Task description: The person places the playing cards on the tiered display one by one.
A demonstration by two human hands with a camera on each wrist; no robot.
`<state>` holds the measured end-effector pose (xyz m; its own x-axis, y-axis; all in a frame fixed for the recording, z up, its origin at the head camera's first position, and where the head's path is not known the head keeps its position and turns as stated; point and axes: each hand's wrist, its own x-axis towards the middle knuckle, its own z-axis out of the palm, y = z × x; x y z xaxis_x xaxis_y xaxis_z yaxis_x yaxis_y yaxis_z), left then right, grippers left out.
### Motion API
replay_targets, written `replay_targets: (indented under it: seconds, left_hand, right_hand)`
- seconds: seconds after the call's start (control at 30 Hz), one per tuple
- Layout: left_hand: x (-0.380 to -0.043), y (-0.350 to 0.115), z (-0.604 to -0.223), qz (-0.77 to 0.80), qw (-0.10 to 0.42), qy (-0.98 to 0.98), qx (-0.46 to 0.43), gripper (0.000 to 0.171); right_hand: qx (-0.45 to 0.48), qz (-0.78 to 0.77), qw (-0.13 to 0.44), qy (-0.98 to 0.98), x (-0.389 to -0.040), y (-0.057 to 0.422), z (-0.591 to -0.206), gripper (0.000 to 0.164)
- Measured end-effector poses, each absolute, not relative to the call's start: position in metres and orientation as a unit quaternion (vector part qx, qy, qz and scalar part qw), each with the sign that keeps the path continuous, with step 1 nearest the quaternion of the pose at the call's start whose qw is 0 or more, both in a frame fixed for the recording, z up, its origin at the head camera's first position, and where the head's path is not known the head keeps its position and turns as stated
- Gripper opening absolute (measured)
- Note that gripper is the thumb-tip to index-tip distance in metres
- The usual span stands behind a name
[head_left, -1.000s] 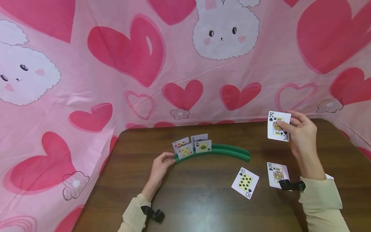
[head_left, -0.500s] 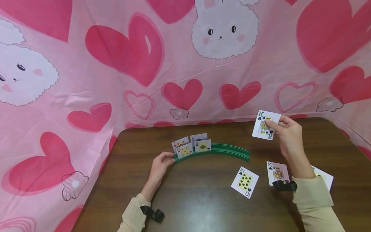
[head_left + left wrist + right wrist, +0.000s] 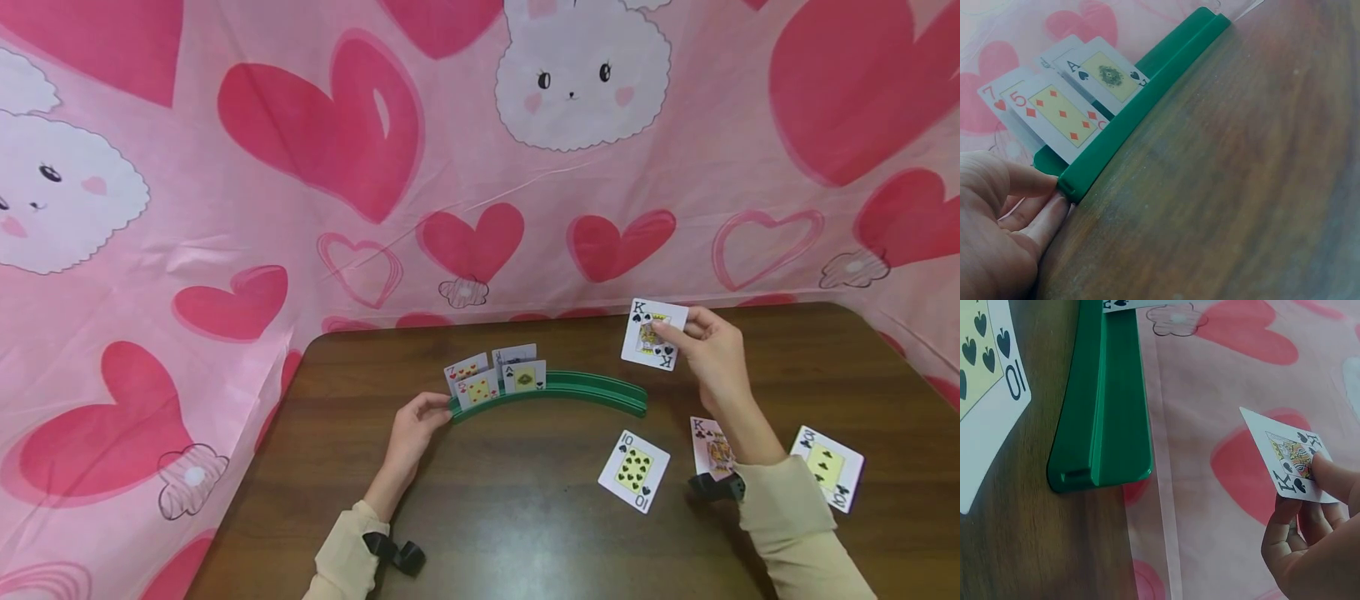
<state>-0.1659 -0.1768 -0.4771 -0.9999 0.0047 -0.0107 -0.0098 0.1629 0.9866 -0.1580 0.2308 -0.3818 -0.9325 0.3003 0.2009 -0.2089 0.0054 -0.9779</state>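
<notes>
My right hand (image 3: pixel 716 354) pinches a king of spades (image 3: pixel 655 333) between thumb and fingers, face toward me, raised above the right end of the green curved card holder (image 3: pixel 592 392). In the right wrist view the same king (image 3: pixel 1291 456) tilts in the fingers, apart from the holder. My left hand (image 3: pixel 416 425) grips the holder's left end with its fingertips, as the left wrist view shows. Standing in the holder's left half are a seven of hearts (image 3: pixel 999 103), a five of diamonds (image 3: pixel 1054 115), an ace of spades (image 3: pixel 1110 75) and a partly hidden card (image 3: pixel 517 353) behind the ace.
A ten of spades (image 3: pixel 634 472) lies face up before the holder on the brown wooden table (image 3: pixel 510 517). Right of it are a king of clubs (image 3: pixel 708 446), partly covered by my wrist, and a clubs card (image 3: pixel 828 467). Pink heart-patterned cloth (image 3: pixel 465 167) hangs behind.
My right hand has carried the king of spades leftward toward the holder's right end, uncovering the clubs card at right. The left hand has stayed at the holder's end.
</notes>
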Motion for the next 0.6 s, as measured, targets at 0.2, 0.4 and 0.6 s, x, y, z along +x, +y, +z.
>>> replay_targets:
  seconds: [0.2,0.4,0.6]
  left_hand:
    - [-0.165,-0.178,-0.476,0.644,0.007,0.765,0.001,0.021]
    - [-0.165,-0.179,-0.477,0.644,0.006,0.765,0.004,0.020]
    - [-0.165,-0.179,-0.478,0.646,0.005,0.764,0.007,0.020]
  right_hand:
    - [-0.032,0.692,0.179,-0.699,-0.159,0.226,-0.385,0.013]
    - [-0.022,0.676,0.155,-0.720,-0.160,0.220,-0.388,0.021]
    - [0.004,0.713,0.142,-0.686,-0.160,0.216,-0.390,0.020]
